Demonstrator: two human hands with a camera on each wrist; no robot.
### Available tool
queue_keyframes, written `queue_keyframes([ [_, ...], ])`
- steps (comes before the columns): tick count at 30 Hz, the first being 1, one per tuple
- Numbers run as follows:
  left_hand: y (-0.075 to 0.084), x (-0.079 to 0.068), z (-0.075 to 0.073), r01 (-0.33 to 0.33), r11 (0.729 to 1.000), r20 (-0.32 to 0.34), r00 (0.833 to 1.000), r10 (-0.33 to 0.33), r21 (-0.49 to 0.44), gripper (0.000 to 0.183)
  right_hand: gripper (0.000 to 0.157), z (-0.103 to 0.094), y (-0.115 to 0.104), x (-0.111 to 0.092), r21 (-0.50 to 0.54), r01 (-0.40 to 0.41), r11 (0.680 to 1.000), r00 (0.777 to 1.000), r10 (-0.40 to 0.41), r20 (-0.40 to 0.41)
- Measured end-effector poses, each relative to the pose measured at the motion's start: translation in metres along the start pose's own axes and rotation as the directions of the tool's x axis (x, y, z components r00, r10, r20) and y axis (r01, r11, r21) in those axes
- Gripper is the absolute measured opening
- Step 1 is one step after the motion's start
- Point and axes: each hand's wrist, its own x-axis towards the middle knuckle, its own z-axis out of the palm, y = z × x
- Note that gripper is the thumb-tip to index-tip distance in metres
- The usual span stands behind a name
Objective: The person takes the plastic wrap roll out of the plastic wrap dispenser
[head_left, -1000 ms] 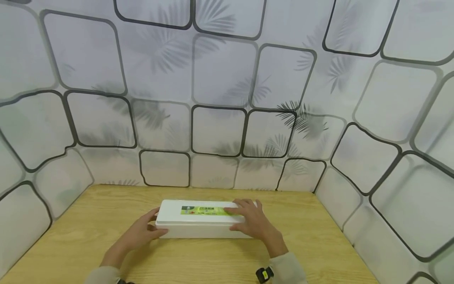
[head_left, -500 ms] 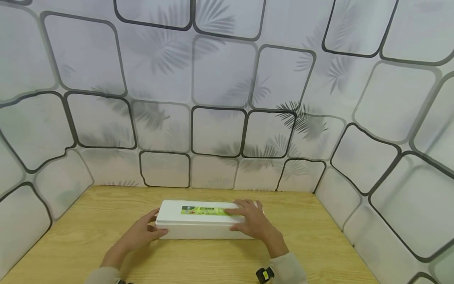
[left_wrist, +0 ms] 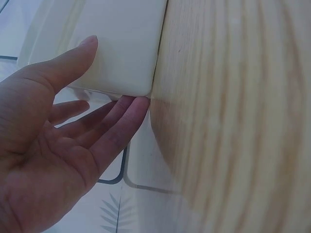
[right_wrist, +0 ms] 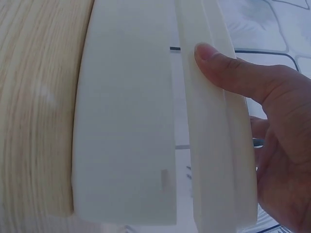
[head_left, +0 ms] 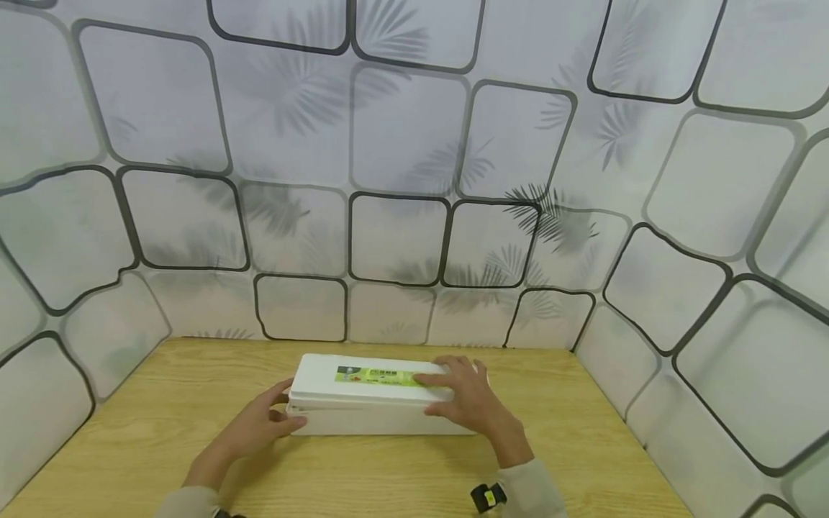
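A long white box [head_left: 363, 423] with a white lid [head_left: 317, 375] lies lengthwise across the wooden table. The lid bears a green-yellow label. My right hand [head_left: 471, 397] holds the lid near its right end, thumb on the front edge and fingers over the top. In the right wrist view, a gap shows between the raised lid [right_wrist: 211, 121] and the box [right_wrist: 126, 111]. My left hand [head_left: 257, 423] spans the box's left end. The left wrist view shows that thumb against the front face and fingertips at the lower end corner. What the box contains is hidden.
A pale wood tabletop [head_left: 337, 475] extends around the box. Behind and on both sides rise white cloth walls [head_left: 401, 237] with grey-black rounded squares and leaf prints. Dark straps with a small device [head_left: 488, 498] sit by the right sleeve.
Over the last half second, my right hand has moved up and slightly right with the lid, which is now raised off the box. The left hand and the box body have stayed put.
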Motion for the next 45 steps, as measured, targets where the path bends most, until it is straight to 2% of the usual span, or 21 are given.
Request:
queue_keyframes([
  [8,0.003,-0.003,0.0,0.012,1.0,-0.012,1.0,-0.012,0.018,0.09,0.057,-0.011,0.003,-0.004,-0.016,-0.027,0.999,0.999,0.027,-0.035],
  [19,0.009,-0.005,0.0,0.021,0.998,-0.032,0.999,-0.019,0.056,0.091,0.057,-0.02,0.022,-0.01,-0.059,-0.002,0.998,0.993,-0.005,-0.121],
  [26,0.009,-0.005,0.001,0.029,0.998,-0.033,0.999,-0.027,0.051,0.09,0.058,-0.025,0.034,-0.015,-0.021,-0.047,0.999,0.992,0.045,-0.114],
  [33,0.01,-0.005,0.001,0.032,0.998,-0.032,0.999,-0.03,0.052,0.091,0.061,-0.034,0.035,-0.02,0.056,-0.074,0.996,0.993,0.079,-0.086],
  [37,0.01,-0.005,0.001,0.037,0.998,-0.036,0.999,-0.035,0.054,0.09,0.064,-0.037,0.037,-0.022,0.052,-0.091,0.995,0.993,0.094,-0.076],
  [45,0.01,-0.005,0.001,0.034,0.999,-0.028,0.999,-0.033,0.04,0.09,0.065,-0.041,0.047,-0.028,0.03,-0.111,0.993,0.987,0.113,-0.111],
])
